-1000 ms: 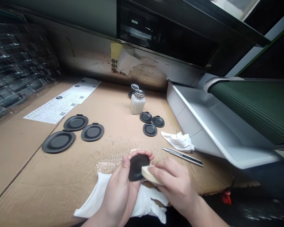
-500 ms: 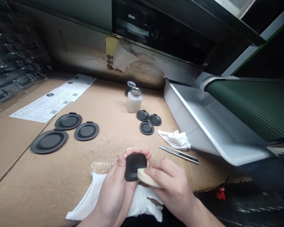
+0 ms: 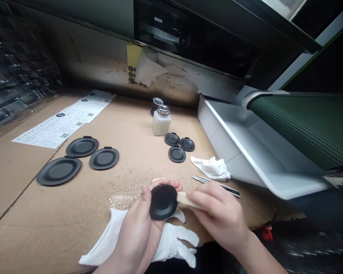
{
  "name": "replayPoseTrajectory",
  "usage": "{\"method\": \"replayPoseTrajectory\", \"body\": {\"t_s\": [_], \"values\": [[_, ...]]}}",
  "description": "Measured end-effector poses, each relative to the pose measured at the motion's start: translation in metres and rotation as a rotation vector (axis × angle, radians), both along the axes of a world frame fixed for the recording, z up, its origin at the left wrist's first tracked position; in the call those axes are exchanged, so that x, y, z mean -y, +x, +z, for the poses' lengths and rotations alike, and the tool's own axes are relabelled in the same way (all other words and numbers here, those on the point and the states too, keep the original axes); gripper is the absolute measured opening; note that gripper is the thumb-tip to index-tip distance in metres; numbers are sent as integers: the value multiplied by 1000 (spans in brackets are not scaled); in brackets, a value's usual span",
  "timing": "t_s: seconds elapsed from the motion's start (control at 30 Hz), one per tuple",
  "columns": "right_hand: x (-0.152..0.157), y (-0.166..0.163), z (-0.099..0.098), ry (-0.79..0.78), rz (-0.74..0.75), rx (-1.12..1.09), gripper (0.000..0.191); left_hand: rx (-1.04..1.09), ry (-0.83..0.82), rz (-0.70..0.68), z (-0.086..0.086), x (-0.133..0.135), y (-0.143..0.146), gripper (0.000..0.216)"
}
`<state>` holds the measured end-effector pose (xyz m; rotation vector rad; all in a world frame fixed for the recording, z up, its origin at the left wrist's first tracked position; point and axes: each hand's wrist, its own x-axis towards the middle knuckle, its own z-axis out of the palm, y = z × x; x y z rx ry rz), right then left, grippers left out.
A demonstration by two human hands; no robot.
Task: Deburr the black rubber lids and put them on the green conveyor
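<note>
Probably light, stiff, slick: 1 shallow black dish (image 3: 163,203) is lying in left hand (image 3: 140,222) over white glove (image 3: 170,241), fingers cradling its rim, likely best hold; right hand (image 3: 221,213) is pinching soft-looking cream pad (image 3: 184,199).

The left hand (image 3: 138,230) is bare, with a rounded thumb (image 3: 145,195). The right hand (image 3: 223,215) is bare; its fingertips are blurred. Both forearms (image 3: 261,253) are bare along the visible length and narrow toward the wrists.
</note>
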<state>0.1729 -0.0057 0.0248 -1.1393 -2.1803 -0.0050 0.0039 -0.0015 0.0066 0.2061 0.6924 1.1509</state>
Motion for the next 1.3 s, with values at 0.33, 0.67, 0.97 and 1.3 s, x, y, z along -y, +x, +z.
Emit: {"method": "replayPoseTrajectory", "body": {"t_s": [0.33, 0.67, 0.97, 1.3], "values": [[-12, -16, -6, 106, 96, 51, 26, -62, -8, -3, 0, 0, 0, 30], [-12, -27, -4, 140, 90, 65, 22, -70, 7, -29, -2, 1, 0, 32], [18, 24, -22, 53, -254, -222, 27, 24, -16, -4, -6, -1, -1, 36], [12, -9, -16, 30, 73, -149, 23, 52, 22, -21, -9, 0, 0, 36]]}}
